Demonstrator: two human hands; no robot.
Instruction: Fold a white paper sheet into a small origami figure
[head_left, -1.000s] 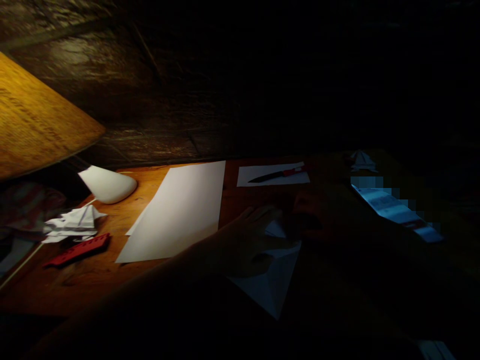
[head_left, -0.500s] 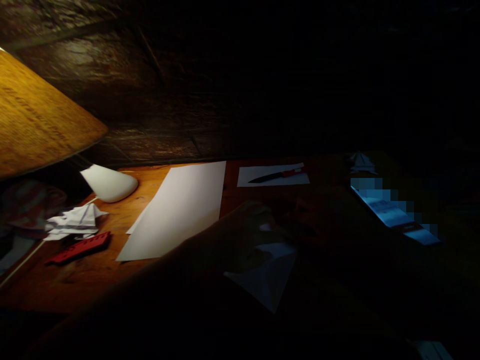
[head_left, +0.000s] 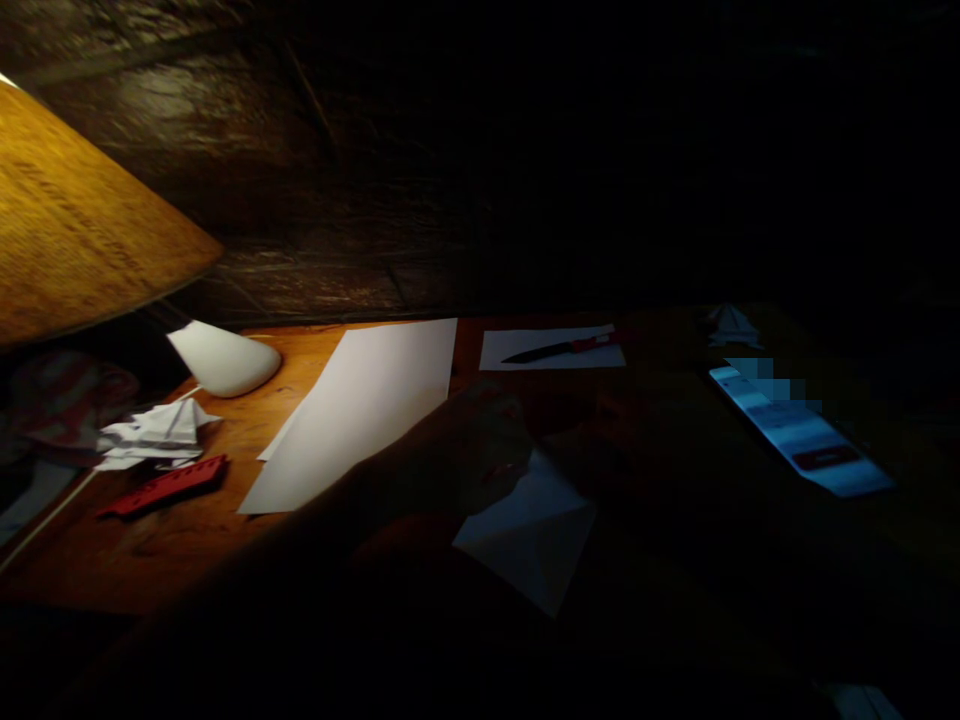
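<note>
The scene is very dark. A folded white paper (head_left: pixel 536 540), pointed at its near end, lies on the wooden table (head_left: pixel 187 540). My left hand (head_left: pixel 472 445) rests at the paper's upper left edge, fingers curled in and pinching the fold. My right hand (head_left: pixel 637 425) is only a dim shape just right of the paper's top. Its fingers are lost in shadow, and I cannot see whether it touches the paper.
A lamp shade (head_left: pixel 75 230) and white lamp base (head_left: pixel 225 360) stand at the left. Crumpled folded papers (head_left: pixel 154 430) and a red strip (head_left: pixel 165 485) lie near them. Also here: a large white sheet (head_left: pixel 367 410), a red-handled pen on a small sheet (head_left: pixel 559 348), a lit phone (head_left: pixel 802 430), and a small folded figure (head_left: pixel 731 325).
My left hand went from lying flat with fingers spread on the paper to curled at its upper edge. The paper's top flap now lies unfolded, showing a wider face.
</note>
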